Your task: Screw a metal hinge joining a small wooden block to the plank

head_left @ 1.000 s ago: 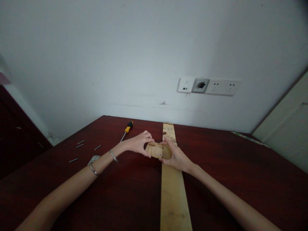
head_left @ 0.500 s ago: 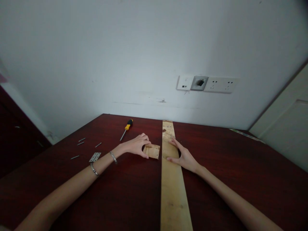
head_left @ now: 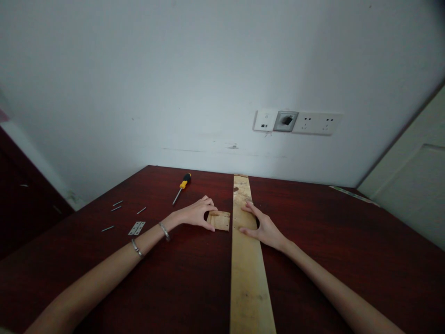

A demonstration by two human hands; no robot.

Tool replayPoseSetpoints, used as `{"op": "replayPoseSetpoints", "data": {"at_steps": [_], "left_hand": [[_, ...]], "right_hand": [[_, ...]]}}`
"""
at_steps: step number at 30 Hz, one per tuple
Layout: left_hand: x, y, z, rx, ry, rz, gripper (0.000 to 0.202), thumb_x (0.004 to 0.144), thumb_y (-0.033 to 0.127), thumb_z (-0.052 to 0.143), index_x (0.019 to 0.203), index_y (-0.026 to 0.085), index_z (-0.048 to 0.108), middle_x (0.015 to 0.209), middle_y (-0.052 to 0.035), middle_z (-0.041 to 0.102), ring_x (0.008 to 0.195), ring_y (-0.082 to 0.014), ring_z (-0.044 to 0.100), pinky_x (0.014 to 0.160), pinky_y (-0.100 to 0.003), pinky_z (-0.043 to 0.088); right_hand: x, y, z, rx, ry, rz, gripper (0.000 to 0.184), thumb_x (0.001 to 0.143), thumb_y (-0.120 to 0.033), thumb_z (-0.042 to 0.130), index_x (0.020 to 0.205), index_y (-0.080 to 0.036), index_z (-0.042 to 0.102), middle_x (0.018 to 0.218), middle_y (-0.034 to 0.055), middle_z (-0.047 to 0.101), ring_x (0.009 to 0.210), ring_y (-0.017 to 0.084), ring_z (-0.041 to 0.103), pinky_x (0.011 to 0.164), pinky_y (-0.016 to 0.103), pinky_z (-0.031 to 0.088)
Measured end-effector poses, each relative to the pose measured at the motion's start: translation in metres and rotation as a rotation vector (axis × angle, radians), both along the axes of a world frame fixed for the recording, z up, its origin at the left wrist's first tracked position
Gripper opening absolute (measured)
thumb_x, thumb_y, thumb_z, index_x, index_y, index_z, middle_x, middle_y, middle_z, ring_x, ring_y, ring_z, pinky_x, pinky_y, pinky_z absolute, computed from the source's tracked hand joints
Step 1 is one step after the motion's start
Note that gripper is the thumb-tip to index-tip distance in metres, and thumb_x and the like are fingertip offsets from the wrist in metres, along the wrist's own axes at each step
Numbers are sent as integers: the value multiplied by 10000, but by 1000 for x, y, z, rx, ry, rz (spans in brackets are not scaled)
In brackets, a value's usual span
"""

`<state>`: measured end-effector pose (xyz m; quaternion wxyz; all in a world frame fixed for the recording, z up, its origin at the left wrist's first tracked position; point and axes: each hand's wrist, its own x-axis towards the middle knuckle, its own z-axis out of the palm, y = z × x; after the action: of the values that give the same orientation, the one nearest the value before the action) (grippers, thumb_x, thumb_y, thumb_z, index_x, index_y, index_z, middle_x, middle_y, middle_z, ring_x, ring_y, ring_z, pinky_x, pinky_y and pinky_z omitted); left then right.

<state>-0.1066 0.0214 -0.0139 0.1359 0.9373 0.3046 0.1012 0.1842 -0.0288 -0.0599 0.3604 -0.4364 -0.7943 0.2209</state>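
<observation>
One broad, dark-red table spreads before you, crossed from twelve to six o'clock by a flat, pale wooden plank, stained at its far end. Your right hand reaches over it from three o'clock, thumb and fingers spread apart; their pressure I cannot tell. Your left hand pinches a squarish, brown-streaked wooden piece just off the plank at nine o'clock, a narrow gap between. You seem to be lining the two up; the next move calls for level, even edges. From that piece, a yellow-and-black screwdriver lies at ten o'clock, a flat, holed metal hinge at nine, and four slim metal screws scatter from nine toward ten.
</observation>
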Motion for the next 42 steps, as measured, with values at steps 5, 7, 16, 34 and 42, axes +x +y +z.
{"op": "replayPoseSetpoints", "data": {"at_steps": [5, 7, 16, 34, 42], "left_hand": [[0, -1, -2, -55, -26, 27, 677, 609, 563, 762, 1134, 167, 606, 1071, -72, 502, 1036, -235, 417, 935, -354, 375], [0, 0, -4, -62, -31, 34, 699, 606, 566, 763, 1149, 161, 592, 1078, -75, 499, 1041, -234, 420, 937, -358, 378], [0, 0, -9, -28, -65, 33, 700, 610, 613, 737, 1134, 176, 581, 1083, -78, 492, 1028, -242, 427, 950, -398, 362], [1, 0, -10, -35, -57, 45, 694, 608, 619, 731, 1132, 192, 570, 1097, -80, 501, 1026, -254, 430, 932, -412, 364], [-5, 5, -12, -158, -132, 89, 827, 611, 539, 762, 1283, 203, 417, 1101, -75, 486, 1051, -254, 451, 948, -418, 381]], "right_hand": [[0, 1, -1, -8, -4, 0, 904, 715, -482, 698, 1447, -176, 264, 1333, 143, 545, 1314, 274, 424, 1107, 505, 301], [0, 0, 0, -11, -10, -2, 905, 713, -480, 699, 1444, -168, 267, 1334, 146, 543, 1320, 274, 416, 1111, 505, 295], [-2, -2, 4, -19, -6, -15, 879, 708, -463, 707, 1434, -179, 299, 1319, 145, 555, 1310, 285, 428, 1097, 526, 309], [-1, -2, 1, 0, -1, -7, 887, 715, -454, 706, 1449, -208, 271, 1306, 133, 567, 1285, 286, 458, 1078, 528, 334], [-1, -3, 5, 23, -13, 1, 842, 747, -442, 678, 1447, -215, 268, 1326, 132, 545, 1275, 286, 464, 1084, 521, 328]]}}
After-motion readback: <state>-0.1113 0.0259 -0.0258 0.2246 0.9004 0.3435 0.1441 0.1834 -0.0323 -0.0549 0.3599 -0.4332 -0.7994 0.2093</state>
